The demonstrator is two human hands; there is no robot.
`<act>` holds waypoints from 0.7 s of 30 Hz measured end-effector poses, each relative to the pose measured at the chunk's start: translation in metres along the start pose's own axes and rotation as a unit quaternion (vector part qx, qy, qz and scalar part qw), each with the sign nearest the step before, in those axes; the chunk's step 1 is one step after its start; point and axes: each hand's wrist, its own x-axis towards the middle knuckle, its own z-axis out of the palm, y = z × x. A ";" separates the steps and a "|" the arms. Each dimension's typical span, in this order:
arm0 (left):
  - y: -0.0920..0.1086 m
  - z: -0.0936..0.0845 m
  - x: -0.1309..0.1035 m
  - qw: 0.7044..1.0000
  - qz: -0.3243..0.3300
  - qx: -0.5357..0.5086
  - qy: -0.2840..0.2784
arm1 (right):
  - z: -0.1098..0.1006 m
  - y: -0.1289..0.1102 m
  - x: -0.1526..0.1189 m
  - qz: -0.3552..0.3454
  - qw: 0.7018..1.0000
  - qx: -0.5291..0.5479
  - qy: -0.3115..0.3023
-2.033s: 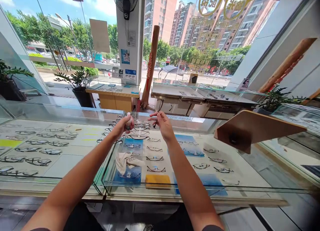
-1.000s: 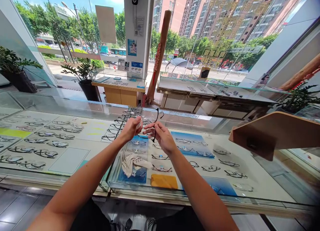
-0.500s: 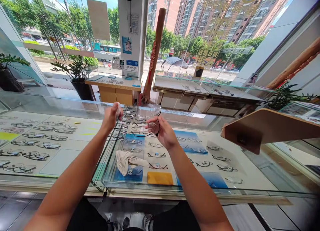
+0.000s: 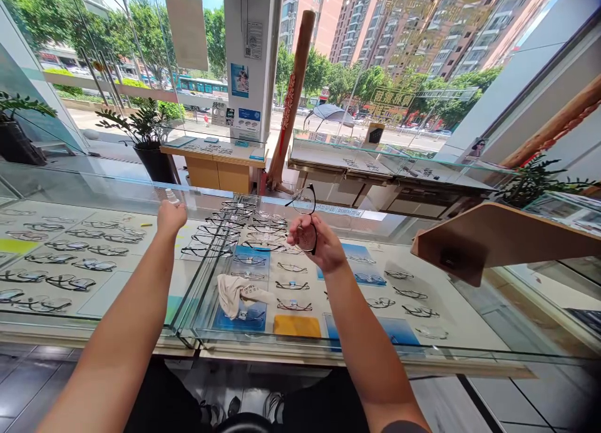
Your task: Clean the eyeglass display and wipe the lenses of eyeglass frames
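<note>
- The left hand [image 4: 171, 218] is closed around a small bottle [image 4: 170, 196], whose pale top sticks out above the fist.
- The right hand [image 4: 323, 244] pinches a pair of glasses [image 4: 307, 201], turned on end: one lens rises above the fingers, the other sits against them.
- Both are held well apart, over the glass counter [image 4: 244, 344].
- A pale cloth [image 4: 233, 293] lies nearer the body, between the forearms.
</note>
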 end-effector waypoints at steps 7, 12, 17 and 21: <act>0.002 0.003 -0.007 0.998 -0.035 0.041 -0.032 | 0.001 0.000 0.000 -0.005 1.000 -0.021 -0.015; 0.016 -0.004 -0.026 0.999 -0.052 0.007 -0.006 | 0.001 0.000 -0.001 -0.011 1.000 -0.015 -0.021; 0.054 -0.029 -0.064 0.967 0.146 -0.088 0.191 | -0.001 -0.002 -0.001 -0.005 1.000 -0.029 0.000; 0.093 -0.042 -0.118 0.919 0.362 -0.128 -0.086 | -0.002 -0.004 -0.001 -0.002 0.999 -0.038 0.018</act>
